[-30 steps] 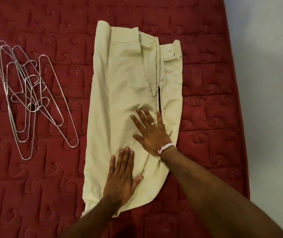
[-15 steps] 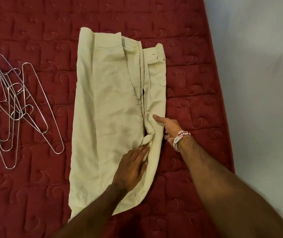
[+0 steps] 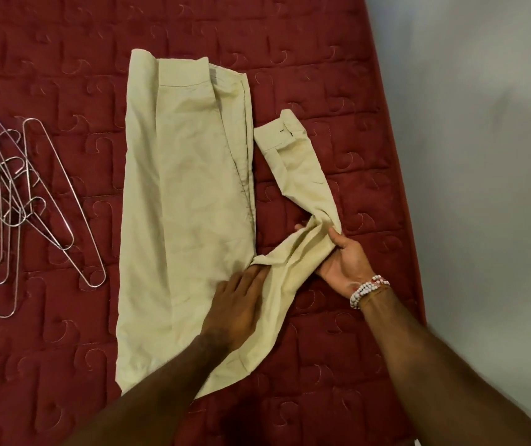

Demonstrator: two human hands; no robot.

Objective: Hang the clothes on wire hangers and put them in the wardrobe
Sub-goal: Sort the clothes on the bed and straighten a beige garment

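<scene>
A beige folded garment (image 3: 186, 201) lies lengthwise on the red quilted bed (image 3: 338, 91). Its sleeve with a buttoned cuff (image 3: 293, 156) is pulled out to the right, off the main body. My right hand (image 3: 344, 262), palm up with a bead bracelet at the wrist, grips the bunched sleeve cloth between thumb and fingers. My left hand (image 3: 238, 307) presses flat on the garment where the sleeve joins. Several wire hangers (image 3: 22, 201) lie in a tangled pile at the left, apart from the garment.
The bed's right edge (image 3: 399, 188) runs down the right side, with pale grey floor (image 3: 483, 123) beyond it. Bare red quilt shows between the hangers and the garment.
My right hand has slid under the sleeve, turned palm up and pulled it out to the right. My left hand moved from smoothing the cloth to pinning it at the sleeve's base.
</scene>
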